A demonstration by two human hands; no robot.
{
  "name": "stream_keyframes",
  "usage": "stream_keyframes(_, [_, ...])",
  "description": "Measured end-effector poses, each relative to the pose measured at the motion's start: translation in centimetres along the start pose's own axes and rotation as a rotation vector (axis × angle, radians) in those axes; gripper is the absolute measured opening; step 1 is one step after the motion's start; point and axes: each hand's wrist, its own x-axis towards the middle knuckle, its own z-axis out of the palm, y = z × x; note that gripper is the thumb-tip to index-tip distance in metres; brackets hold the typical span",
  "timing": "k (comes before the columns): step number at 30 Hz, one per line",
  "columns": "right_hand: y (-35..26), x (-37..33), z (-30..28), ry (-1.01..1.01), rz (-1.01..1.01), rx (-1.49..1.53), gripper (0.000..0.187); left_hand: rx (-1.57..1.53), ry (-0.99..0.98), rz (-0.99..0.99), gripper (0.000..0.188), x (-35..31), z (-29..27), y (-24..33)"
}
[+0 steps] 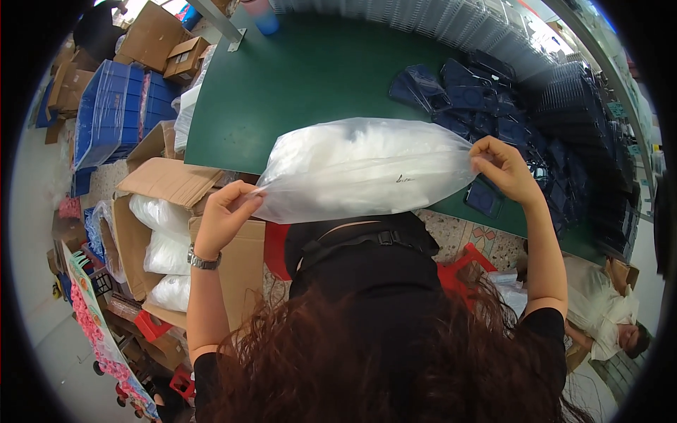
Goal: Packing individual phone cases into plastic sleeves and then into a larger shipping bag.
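A clear plastic bag (367, 166) with a bulky white filling is stretched out sideways in front of me, over the near edge of the green table (243, 127). My left hand (227, 211) pinches its left corner between thumb and fingers. At the other end, my right hand (504, 169) pinches the right corner the same way. A short dark handwritten mark shows on the bag's front. What the white contents are cannot be made out through the plastic.
Dark blue phone-case-like pieces (472, 95) lie heaped at the right, beside tall stacks of clear trays (451, 25). An open carton (134, 233) with white-filled bags stands to my left, near blue crates (113, 106). Another person (613, 328) is at the far right.
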Motion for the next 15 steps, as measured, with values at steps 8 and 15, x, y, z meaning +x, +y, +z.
stream_keyframes(8, [2.1, 1.0, -1.1, 0.153, -0.17, 0.194, 0.012, 0.348, 0.134, 0.072, 0.022, 0.6, -1.1, 0.3])
stream_keyframes(15, [1.8, 3.5, 2.4, 0.296, -0.264, 0.626, 0.022, 0.2, 0.203, 0.018, 0.023, 1.8, -1.5, 0.3])
